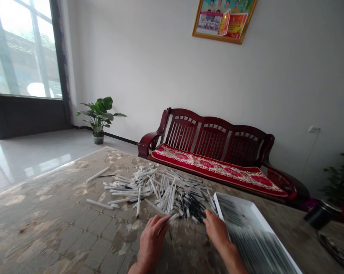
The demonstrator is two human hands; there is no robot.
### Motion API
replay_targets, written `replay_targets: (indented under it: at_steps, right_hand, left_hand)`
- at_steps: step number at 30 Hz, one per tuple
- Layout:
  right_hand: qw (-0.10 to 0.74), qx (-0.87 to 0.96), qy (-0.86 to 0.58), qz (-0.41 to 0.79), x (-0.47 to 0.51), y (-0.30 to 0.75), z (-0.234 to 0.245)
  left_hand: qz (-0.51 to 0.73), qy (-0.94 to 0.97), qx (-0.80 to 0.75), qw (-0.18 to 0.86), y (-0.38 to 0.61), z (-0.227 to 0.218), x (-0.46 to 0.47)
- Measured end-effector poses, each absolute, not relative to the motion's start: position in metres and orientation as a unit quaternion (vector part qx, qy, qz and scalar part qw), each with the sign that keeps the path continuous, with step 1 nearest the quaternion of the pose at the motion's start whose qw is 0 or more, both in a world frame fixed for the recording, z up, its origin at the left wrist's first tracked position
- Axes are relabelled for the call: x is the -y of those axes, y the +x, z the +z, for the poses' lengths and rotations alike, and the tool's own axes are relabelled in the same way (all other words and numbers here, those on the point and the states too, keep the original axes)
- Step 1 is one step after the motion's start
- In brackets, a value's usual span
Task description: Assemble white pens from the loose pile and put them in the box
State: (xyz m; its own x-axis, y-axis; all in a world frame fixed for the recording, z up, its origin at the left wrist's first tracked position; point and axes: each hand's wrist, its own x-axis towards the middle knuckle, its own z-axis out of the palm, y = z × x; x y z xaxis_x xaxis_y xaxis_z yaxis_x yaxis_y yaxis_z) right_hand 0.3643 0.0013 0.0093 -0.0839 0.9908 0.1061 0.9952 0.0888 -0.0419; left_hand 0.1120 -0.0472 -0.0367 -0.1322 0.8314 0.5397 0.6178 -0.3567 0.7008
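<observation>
My left hand is closed around a white pen, whose end sticks out to the right past the fingers. Over at the heap's near right side, my right hand has its fingertips together against a cluster of small black pieces that look like pen caps. Whether a piece is pinched in them is hidden. Beyond both hands spreads a loose heap of white pens, some with dark ends. A white box lies right beside my right hand, with many dark, thin pens in rows, blurred.
The table wears a patterned cover; stray pens lie at its left. A dark cylindrical container stands right of the box, near a cable. Behind are a red wooden bench and a potted plant.
</observation>
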Motion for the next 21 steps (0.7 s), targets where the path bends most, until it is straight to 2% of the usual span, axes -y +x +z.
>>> replay_targets:
  at_steps: [9,21]
  right_hand:
    - [0.193,0.782,-0.591,0.042,0.038,0.356,0.039]
    - [0.23,0.794,-0.56,0.05,0.057,0.355,0.043]
  left_hand:
    - [0.472,0.668,-0.571,0.077,0.112,-0.035,0.049]
    - [0.465,0.683,-0.562,0.045,0.112,-0.03,0.051]
